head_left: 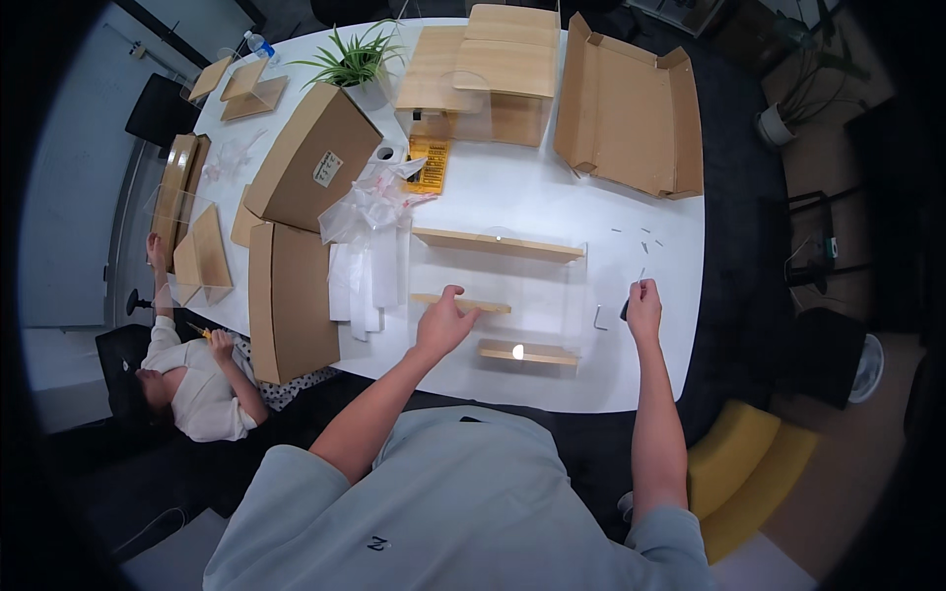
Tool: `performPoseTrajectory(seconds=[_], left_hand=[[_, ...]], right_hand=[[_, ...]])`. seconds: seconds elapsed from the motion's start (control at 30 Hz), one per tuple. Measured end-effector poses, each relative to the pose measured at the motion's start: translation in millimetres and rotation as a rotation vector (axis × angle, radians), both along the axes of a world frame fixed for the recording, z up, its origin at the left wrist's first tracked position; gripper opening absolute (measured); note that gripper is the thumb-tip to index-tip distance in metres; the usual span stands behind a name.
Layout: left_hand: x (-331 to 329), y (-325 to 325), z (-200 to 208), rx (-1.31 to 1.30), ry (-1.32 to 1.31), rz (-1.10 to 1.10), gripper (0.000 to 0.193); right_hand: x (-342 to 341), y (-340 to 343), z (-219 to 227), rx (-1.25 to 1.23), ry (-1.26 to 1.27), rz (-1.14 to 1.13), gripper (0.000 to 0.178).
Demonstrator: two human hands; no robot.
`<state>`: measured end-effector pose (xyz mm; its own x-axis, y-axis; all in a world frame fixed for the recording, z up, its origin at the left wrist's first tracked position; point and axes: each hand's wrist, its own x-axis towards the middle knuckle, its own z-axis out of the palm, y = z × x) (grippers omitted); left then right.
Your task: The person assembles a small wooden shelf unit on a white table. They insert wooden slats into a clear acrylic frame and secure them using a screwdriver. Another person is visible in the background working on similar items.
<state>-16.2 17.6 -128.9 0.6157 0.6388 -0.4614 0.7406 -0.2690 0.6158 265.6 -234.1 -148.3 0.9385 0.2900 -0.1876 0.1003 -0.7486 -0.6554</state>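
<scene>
On the white table before me lies a part-assembled shelf: a clear panel with a long wooden board across its far side, a shorter middle board and a near board. My left hand is at the middle board, fingers apart, thumb stretched along it; whether it touches the wood I cannot tell. My right hand, right of the shelf, is closed round a dark-handled screwdriver, its thin shaft sticking up past the fingers. Between hand and shelf lies an L-shaped hex key.
Several screws lie at the right. Cardboard boxes, crumpled plastic wrap and white strips stand left. Behind are a potted plant, a wooden shelf unit and an open carton. Another person works far left.
</scene>
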Motion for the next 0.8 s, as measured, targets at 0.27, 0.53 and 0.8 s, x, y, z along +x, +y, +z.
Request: performPoseTrajectory(seconds=[0.27,0.53,0.8], left_hand=[[-8.7,15.0,0.1,0.403,-0.35,-0.361,0.038],[-12.7,38.4,-7.3,0.304,-0.414,-0.351,0.045],[-26.7,58.3,-39.0,0.443,-0.292,-0.613,0.02]], right_hand=[[-85.7,52.7,93.5,0.126,0.252,0.358,0.024],[-140.8,122.0,122.7,-0.308,-0.054,0.791,0.021],[-156.6,151.8,133.3,-0.516,-0.171,0.859,0.019]])
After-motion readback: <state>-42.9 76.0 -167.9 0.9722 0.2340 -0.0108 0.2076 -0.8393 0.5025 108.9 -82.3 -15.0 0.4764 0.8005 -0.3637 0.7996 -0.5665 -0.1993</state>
